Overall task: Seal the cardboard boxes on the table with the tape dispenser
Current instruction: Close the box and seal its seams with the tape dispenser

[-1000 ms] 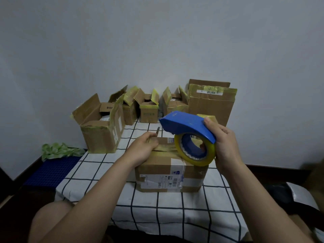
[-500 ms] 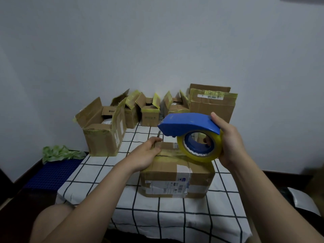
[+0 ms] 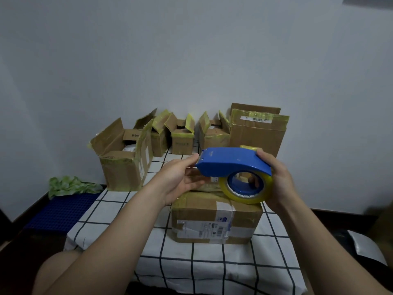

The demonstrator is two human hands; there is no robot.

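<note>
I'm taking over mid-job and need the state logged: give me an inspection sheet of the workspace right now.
Surface: table, white cloth with black grid.
Job's things: blue tape dispenser held above the closed front box; open boxes stand along the back.
Clutter: green crumpled material on a blue mat, left floor; grey bag, right floor.
Grippers: left hand open, a digit touching the dispenser's front end; right hand grips its rear.
Cables: nothing seen.
Surroundings: plain pale wall.
</note>
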